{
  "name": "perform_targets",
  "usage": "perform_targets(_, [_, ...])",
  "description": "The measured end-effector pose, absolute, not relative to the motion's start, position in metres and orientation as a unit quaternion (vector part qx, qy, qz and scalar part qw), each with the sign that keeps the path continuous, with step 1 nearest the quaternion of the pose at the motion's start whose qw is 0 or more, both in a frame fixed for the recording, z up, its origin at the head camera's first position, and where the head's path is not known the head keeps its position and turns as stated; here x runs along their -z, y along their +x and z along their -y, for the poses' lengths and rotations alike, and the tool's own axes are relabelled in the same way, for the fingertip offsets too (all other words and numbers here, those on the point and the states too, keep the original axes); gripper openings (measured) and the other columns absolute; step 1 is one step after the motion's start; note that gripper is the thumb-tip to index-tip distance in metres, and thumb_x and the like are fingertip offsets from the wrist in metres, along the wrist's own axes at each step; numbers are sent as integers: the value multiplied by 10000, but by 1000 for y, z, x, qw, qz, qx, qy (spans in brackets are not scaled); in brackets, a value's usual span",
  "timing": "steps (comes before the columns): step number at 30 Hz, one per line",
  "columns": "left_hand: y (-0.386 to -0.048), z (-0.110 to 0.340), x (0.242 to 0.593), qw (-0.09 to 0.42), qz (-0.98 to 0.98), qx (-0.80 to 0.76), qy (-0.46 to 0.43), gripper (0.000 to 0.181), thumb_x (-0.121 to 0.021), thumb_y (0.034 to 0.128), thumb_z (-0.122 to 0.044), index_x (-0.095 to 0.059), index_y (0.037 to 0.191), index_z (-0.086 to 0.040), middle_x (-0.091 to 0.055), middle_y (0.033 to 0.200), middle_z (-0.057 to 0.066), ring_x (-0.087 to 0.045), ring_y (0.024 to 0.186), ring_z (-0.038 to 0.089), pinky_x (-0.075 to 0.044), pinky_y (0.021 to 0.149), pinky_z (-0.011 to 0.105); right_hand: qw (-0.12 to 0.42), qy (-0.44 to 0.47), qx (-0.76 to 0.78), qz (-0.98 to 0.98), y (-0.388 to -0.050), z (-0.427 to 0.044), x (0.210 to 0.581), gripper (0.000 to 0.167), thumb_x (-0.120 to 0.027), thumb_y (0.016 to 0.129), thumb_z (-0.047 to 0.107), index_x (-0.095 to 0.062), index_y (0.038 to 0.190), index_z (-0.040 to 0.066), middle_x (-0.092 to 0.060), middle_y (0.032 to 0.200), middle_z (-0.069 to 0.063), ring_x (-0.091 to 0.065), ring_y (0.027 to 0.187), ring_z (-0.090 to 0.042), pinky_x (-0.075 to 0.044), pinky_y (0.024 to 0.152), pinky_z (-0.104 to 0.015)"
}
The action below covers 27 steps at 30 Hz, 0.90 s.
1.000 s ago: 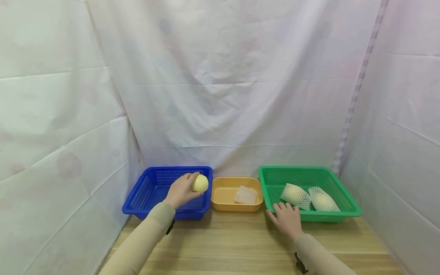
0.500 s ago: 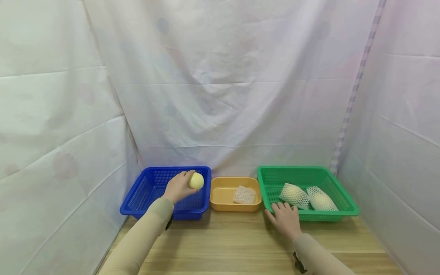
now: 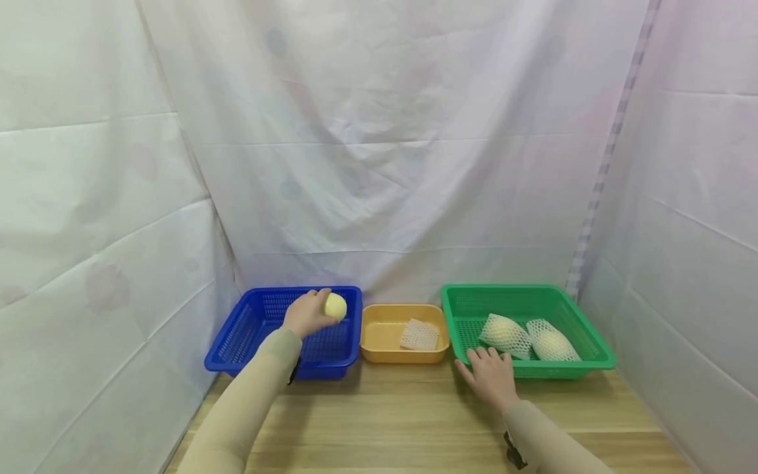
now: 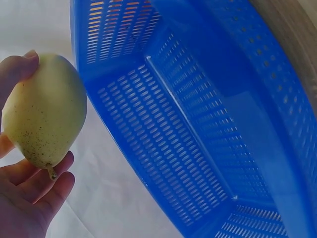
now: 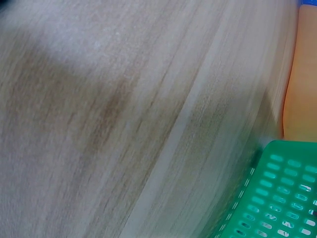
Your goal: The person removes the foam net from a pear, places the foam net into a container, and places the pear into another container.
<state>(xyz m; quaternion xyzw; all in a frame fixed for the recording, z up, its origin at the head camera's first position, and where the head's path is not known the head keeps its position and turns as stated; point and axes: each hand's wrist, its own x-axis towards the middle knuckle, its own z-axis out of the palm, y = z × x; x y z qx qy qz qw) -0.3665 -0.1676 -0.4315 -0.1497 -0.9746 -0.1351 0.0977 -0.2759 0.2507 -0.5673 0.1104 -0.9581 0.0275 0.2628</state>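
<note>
My left hand (image 3: 304, 315) grips a pale yellow-green pear (image 4: 47, 109) above the blue basket (image 3: 237, 365). The left wrist view shows the thumb across its upper side, with other fingers around the speckled end where a short stem (image 4: 51, 172) sticks out. My right hand (image 3: 490, 376) rests at the front rim of the green basket (image 3: 598, 364), fingers spread and holding nothing. Two pale fruits (image 3: 503, 334) in white foam nets lie inside that basket. The right wrist view shows no hand, only the table and part of the green basket.
Between the baskets stands a shallow orange tray (image 3: 381, 357) with a flat white foam net (image 3: 419, 335) in it. The wooden table (image 3: 403, 421) reaches forward to a white cloth backdrop (image 3: 367, 197); cloth also hangs on both sides.
My left hand has moved slightly left and back over the blue basket, with the pear still in its grip. My right hand stays at the green basket's rim.
</note>
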Motion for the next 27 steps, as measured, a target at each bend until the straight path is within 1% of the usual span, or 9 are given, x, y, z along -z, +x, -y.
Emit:
perform_targets(4, [-372, 166, 433, 87, 977, 133, -142, 743, -804, 734, -427, -523, 1346, -112, -622, 1060, 150, -608, 857, 301, -517, 694, 487, 262, 110, -26, 958, -276, -251, 567, 360, -580, 920, 506, -643, 971, 155, -598, 865, -23, -486, 730, -236, -323, 618, -419])
perform_targets(10, [-381, 164, 436, 64, 981, 128, -127, 819, -796, 729, -444, -475, 1401, -104, -626, 1068, 152, -607, 865, 304, -513, 702, 484, 261, 108, -25, 959, -276, -251, 566, 352, -593, 913, 506, -638, 953, 159, -594, 851, -19, -482, 718, -231, -326, 612, -418])
perform_targets(13, [-384, 163, 436, 55, 983, 129, -122, 834, -802, 722, -442, -474, 1403, -90, -634, 1044, 144, -603, 841, 296, -509, 688, 479, 262, 106, -22, 959, -276, -251, 567, 353, -592, 911, 511, -641, 954, 164, -594, 849, -15, -481, 719, -229, -326, 610, -417])
perform_targets(17, [-385, 160, 436, 40, 985, 125, -116, 772, -809, 706, -427, -525, 1343, -95, -639, 984, 108, -588, 792, 265, -503, 668, 457, 267, 107, -21, 957, -277, -250, 568, 352, -596, 911, 506, -649, 966, 162, -600, 857, -20, -485, 727, -235, -326, 615, -423])
perform_targets(22, [-384, 157, 438, 26, 986, 121, -115, 660, -822, 692, -399, -588, 1237, -111, -634, 938, 79, -576, 776, 252, -502, 678, 449, 268, 108, -21, 957, -276, -251, 568, 364, -585, 917, 504, -660, 994, 157, -610, 874, -27, -496, 742, -244, -330, 625, -432])
perform_targets(27, [-385, 155, 442, 15, 986, 113, -119, 648, -836, 681, -402, -603, 1209, -107, -638, 925, 78, -576, 781, 261, -502, 676, 452, 268, 109, -23, 957, -275, -250, 567, 360, -588, 916, 507, -650, 974, 157, -600, 856, -23, -490, 730, -243, -323, 621, -429])
